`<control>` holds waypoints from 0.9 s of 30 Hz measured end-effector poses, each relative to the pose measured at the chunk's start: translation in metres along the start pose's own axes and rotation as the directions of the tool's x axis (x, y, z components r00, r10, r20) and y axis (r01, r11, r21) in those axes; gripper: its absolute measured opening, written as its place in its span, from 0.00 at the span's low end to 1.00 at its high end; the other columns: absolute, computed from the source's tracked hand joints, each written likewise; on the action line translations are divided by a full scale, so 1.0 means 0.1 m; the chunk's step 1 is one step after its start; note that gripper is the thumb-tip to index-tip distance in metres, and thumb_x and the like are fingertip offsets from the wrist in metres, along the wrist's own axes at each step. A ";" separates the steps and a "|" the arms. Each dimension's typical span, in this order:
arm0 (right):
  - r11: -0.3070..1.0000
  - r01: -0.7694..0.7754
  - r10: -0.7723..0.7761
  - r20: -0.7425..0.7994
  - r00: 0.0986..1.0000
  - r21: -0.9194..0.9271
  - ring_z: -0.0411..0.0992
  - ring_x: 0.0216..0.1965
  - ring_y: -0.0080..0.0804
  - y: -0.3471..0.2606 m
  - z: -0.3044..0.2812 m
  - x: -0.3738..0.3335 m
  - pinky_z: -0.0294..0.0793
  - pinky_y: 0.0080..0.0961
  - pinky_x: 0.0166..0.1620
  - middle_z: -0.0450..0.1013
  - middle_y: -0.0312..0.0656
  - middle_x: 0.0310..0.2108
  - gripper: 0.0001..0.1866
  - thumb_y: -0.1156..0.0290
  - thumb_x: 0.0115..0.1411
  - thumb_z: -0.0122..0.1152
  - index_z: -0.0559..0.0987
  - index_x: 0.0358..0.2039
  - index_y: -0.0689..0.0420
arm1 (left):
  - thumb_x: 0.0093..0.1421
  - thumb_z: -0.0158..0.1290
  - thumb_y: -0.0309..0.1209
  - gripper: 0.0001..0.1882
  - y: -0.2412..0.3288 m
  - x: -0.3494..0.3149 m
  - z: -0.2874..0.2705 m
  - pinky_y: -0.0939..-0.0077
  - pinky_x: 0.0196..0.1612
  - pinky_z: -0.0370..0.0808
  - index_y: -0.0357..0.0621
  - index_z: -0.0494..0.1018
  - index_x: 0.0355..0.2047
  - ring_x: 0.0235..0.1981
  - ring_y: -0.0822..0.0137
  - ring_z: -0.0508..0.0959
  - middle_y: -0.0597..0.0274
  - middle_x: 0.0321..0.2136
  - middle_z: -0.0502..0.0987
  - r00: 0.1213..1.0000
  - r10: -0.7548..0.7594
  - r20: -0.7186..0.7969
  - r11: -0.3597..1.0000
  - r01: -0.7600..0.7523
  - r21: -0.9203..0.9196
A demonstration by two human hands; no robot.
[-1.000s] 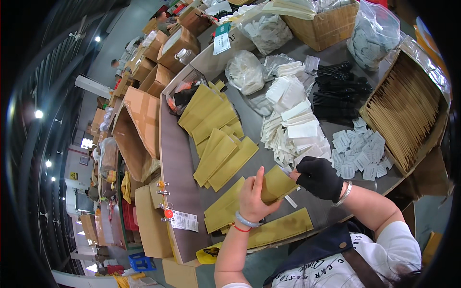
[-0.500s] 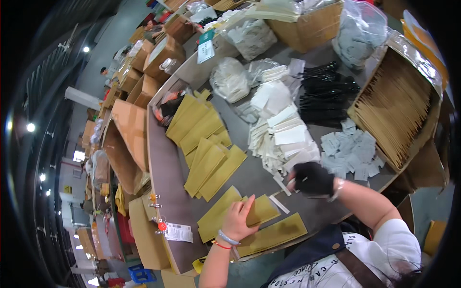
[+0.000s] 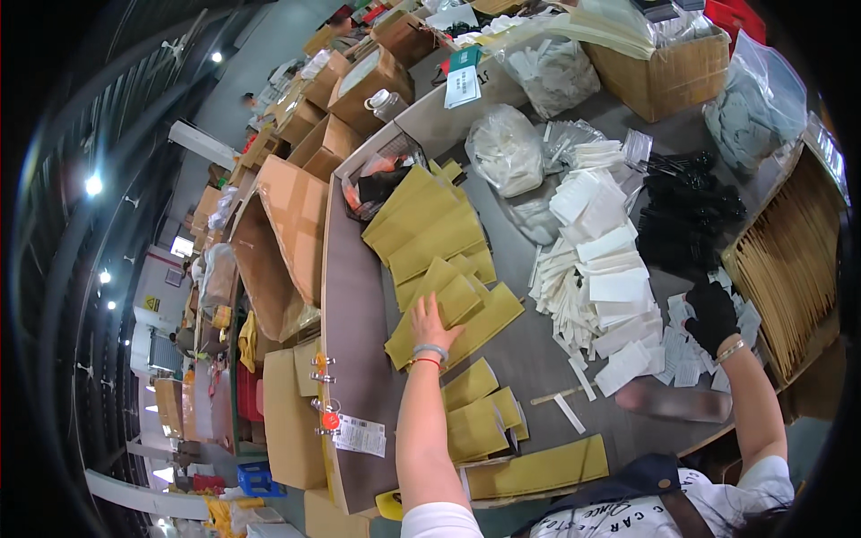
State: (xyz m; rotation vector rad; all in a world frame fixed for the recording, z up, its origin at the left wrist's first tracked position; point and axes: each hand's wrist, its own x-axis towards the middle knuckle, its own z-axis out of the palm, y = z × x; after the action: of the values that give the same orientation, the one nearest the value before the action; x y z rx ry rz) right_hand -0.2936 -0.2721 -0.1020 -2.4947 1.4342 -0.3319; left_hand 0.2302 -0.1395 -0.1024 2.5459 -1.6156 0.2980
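My bare left hand (image 3: pixel 430 325) lies with spread fingers on a fan of flat olive-yellow paper sleeves (image 3: pixel 484 330), nothing gripped in it. Closer to me are a smaller stack of the same sleeves (image 3: pixel 475 429) and a long single one (image 3: pixel 538 466) along the table edge. My right hand (image 3: pixel 713 316), in a black glove, is over a heap of small pale grey tags (image 3: pixel 686 360); its fingers merge into the dark glove, so their grip is hidden. A blurred greyish oblong (image 3: pixel 673 402) shows just below that heap. Thin white strips (image 3: pixel 569 412) lie between the hands.
White paper slips (image 3: pixel 610 269) spread over the table's middle, with black plastic-looking bundles (image 3: pixel 686 211) beside them. A carton of upright brown cards (image 3: pixel 789 269) stands at the right. Stuffed clear bags (image 3: pixel 505 151) sit at the back. A raised board (image 3: pixel 354 386) edges the left side.
My left hand has moved from the near sleeves to the farther fan. My right hand has gone rightward from beside the white slips to the grey tags. The whole view has shifted.
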 end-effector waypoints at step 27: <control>0.413 0.144 -0.083 -0.120 0.989 0.899 0.73 0.20 0.24 -1.68 -0.99 -0.06 0.71 0.20 0.28 0.75 0.42 0.19 0.04 0.72 0.50 0.64 0.80 0.26 0.58 | 0.29 0.72 0.30 0.50 1.47 -1.09 -1.73 0.66 0.47 0.70 0.37 0.64 0.57 0.44 0.54 0.70 0.52 0.47 0.65 0.905 0.405 -0.127 0.797 -0.418 -0.436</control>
State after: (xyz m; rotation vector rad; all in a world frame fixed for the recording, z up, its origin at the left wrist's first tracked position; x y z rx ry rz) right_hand -0.1916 -0.1945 0.0453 -1.6218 0.7067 -0.9311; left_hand 0.0341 -0.0714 0.0405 1.8259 -1.9461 -0.0207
